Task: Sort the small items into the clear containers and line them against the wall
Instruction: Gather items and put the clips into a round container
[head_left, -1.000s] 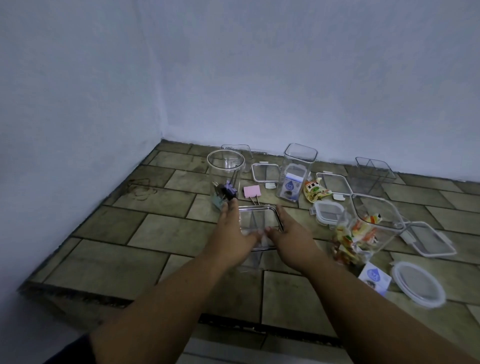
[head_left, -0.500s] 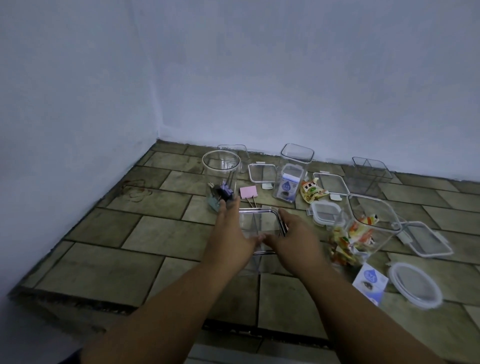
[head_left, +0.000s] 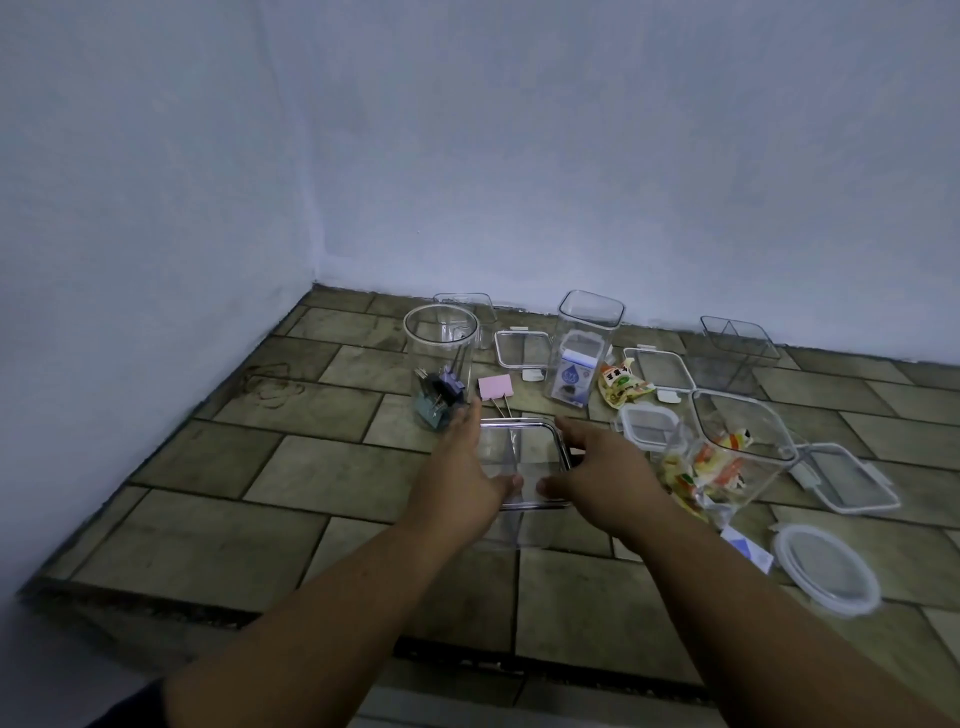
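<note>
My left hand (head_left: 462, 478) and my right hand (head_left: 602, 475) clasp the two sides of an empty clear square container (head_left: 524, 441) that stands on the tiled floor. A pink binder clip (head_left: 495, 387) lies just beyond it. To the left a round clear jar (head_left: 441, 332) holds several binder clips (head_left: 439, 397). A tall square container (head_left: 584, 348) holds a blue-and-white packet. On the right a wide container (head_left: 737, 441) holds colourful snack packets. One snack packet (head_left: 621, 384) lies loose on the floor.
Two empty clear containers stand by the back wall, one on the left (head_left: 467, 304) and one on the right (head_left: 740, 343). Loose lids lie about: square lids (head_left: 522, 349), (head_left: 657, 370), (head_left: 844, 478), a small lid (head_left: 647, 423) and a round lid (head_left: 826, 569). A blue-and-white packet (head_left: 745, 545) lies near the round lid.
Both hands have stayed on the empty square container. My view has shifted slightly; the items on the floor have not moved.
</note>
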